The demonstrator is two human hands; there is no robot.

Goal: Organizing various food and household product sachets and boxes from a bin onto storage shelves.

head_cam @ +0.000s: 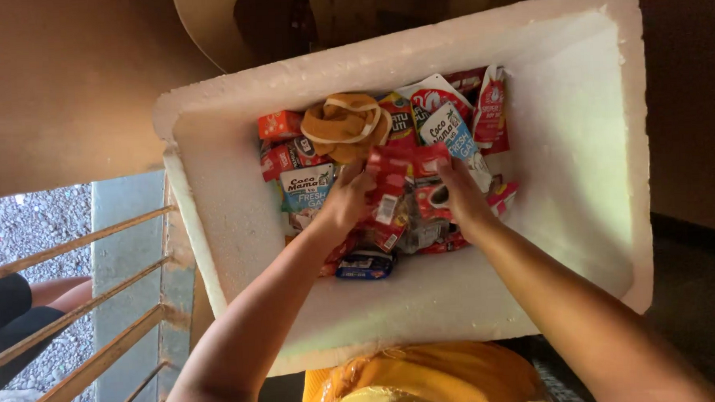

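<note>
Reaching down into a white foam box (578, 177), both hands work among packed snack packets. The left hand (343, 203) and right hand (459, 196) each pinch an edge of a red packet (392, 184), fingers closed on it, above the pile. Sorting seems under way; lifting it free would need a steady pull clear of its neighbours. Beyond lies an orange cloth (345, 126). A metal railing (84, 313) stands left, over gravel.

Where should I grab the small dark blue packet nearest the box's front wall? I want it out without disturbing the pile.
Pinch the blue packet by its long near edge, coming straight down from above. It lies flat and uncovered beside the foam box wall, below the left hand.
</note>
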